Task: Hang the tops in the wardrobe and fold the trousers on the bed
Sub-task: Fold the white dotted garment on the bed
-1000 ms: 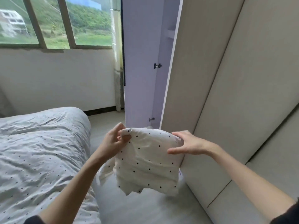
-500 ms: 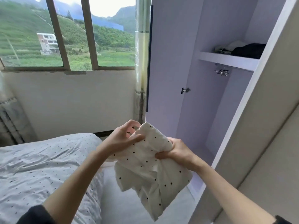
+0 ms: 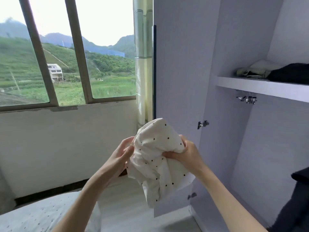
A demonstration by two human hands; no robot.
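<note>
Head: both hands, left hand [image 3: 121, 154], right hand [image 3: 187, 152], grip dotted garment [image 3: 155, 158]

Wardrobe shelf [image 3: 260, 85], green garment [image 3: 255, 71], black garment [image 3: 291, 74] on it

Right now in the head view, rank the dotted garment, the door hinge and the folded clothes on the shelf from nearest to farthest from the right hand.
1. Dotted garment: gripped in the right hand.
2. Door hinge: just above, slightly right.
3. Folded clothes: on the shelf, up right.
</note>
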